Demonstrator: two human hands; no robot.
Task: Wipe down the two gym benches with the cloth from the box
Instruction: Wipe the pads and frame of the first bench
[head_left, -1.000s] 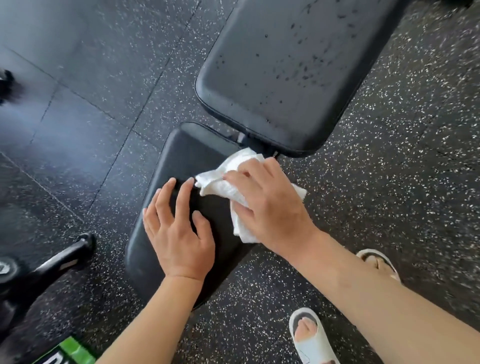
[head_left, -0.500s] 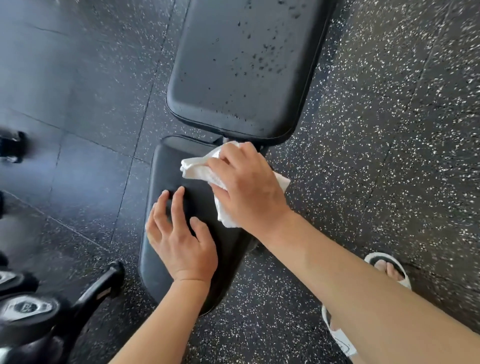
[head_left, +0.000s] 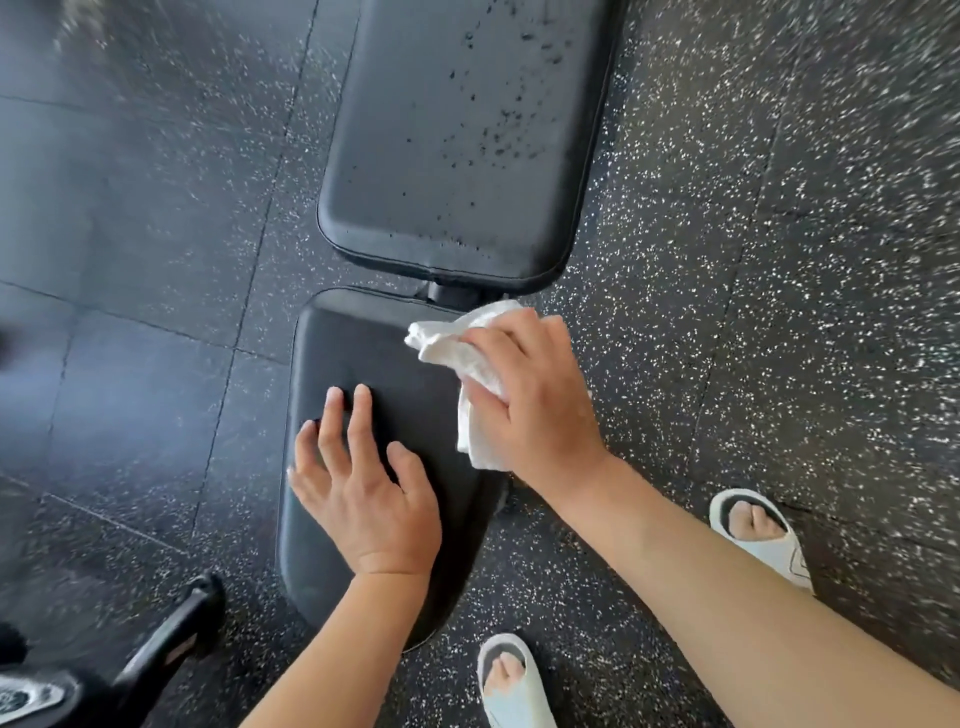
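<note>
Gripping crumpled white cloth (head_left: 467, 364): right hand (head_left: 530, 400), seat's far-right edge | left hand (head_left: 363, 493): fingers spread flat on black padded bench seat (head_left: 363, 343), holding nothing

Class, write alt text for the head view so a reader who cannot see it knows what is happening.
A person's right hand grips a white cloth against the black seat pad of a gym bench, while the left hand rests flat on it. The back pad beyond is speckled with dark droplets.

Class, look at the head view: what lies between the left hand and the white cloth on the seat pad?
Only bare black seat pad lies between the left hand and the cloth; the head view shows it.
</note>
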